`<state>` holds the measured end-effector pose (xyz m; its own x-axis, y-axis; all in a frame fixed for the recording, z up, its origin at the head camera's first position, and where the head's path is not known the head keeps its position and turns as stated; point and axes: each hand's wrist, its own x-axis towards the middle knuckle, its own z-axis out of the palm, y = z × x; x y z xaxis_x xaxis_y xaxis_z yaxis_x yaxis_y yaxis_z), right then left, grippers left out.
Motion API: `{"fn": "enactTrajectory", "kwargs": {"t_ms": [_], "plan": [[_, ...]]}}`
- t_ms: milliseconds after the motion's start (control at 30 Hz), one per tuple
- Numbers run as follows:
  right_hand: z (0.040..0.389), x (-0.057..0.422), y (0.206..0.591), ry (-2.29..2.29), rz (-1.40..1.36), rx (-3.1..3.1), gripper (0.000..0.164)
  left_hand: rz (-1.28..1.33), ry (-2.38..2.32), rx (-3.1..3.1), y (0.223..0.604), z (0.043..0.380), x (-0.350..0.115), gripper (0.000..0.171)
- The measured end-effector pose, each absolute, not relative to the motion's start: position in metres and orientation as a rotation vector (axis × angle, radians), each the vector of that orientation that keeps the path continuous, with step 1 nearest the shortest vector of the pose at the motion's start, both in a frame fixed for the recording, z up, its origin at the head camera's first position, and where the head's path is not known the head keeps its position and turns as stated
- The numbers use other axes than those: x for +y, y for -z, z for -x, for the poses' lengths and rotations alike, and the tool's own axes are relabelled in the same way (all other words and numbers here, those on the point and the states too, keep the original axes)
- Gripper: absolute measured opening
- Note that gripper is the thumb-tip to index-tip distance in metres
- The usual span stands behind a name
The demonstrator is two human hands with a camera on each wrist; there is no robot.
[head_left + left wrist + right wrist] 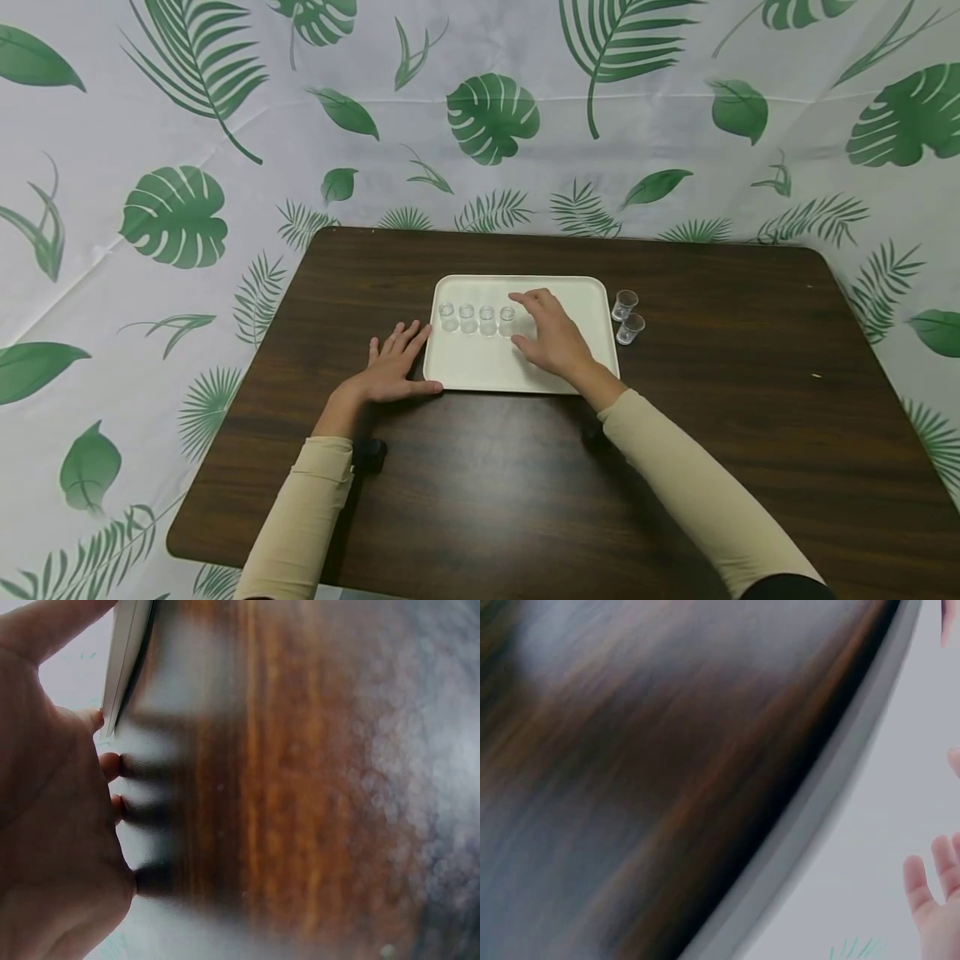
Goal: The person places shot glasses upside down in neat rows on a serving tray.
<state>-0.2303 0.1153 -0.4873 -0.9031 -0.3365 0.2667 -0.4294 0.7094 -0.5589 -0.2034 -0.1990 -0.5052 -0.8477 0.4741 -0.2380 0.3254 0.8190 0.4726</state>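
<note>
A row of several small clear glasses stands on the left half of a white tray. My right hand hovers over the tray, just right of the end glass. Thumb and fingers are parted there, and no object shows between them. At the tray's left edge my left hand lies with spread fingers, its thumb at the near left corner. The left wrist view has the same hand beside the tray's rim. Only some fingers of the right hand appear in its blurred wrist view.
Two more small glasses stand close together on the dark wooden table, off the tray's right side. A tiny yellowish scrap lies farther right. Behind the table hangs a leaf-patterned white cloth.
</note>
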Motion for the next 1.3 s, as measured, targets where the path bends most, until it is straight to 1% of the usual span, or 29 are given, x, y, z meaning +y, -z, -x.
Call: {"fn": "enactTrajectory", "kwargs": {"t_ms": [200, 400, 567, 767, 867, 1000, 1167, 1300], "plan": [[0.228, 0.142, 0.478, -0.929, -0.641, -2.612, 0.054, -0.601, -0.610, 2.654, 0.503, 0.202, -0.199, 0.106], [0.227, 0.174, 0.466, -1.070, -0.498, -2.406, 0.051, -0.605, -0.599, 2.662, 0.504, 0.203, -0.200, 0.105], [0.232, 0.201, 0.462, -1.188, -0.219, -2.174, 0.045, -0.595, -0.605, 2.658, 0.504, 0.202, -0.200, 0.106], [0.231, 0.240, 0.465, -1.345, 0.324, -2.021, 0.034, -0.608, -0.607, 2.654, 0.504, 0.202, -0.199, 0.105], [0.229, 0.257, 0.472, -1.451, 0.506, -2.068, 0.029, -0.607, -0.600, 2.660, 0.505, 0.203, -0.199, 0.105], [0.224, 0.273, 0.487, -1.551, 0.510, -2.223, 0.029, -0.604, -0.602, 2.659, 0.505, 0.203, -0.199, 0.106], [0.217, 0.284, 0.501, -1.449, 0.332, -2.549, 0.027, -0.601, -0.604, 2.661, 0.505, 0.204, -0.199, 0.106], [0.215, 0.286, 0.509, -1.370, 0.183, -2.678, 0.025, -0.599, -0.603, 2.659, 0.506, 0.204, -0.199, 0.106]]}}
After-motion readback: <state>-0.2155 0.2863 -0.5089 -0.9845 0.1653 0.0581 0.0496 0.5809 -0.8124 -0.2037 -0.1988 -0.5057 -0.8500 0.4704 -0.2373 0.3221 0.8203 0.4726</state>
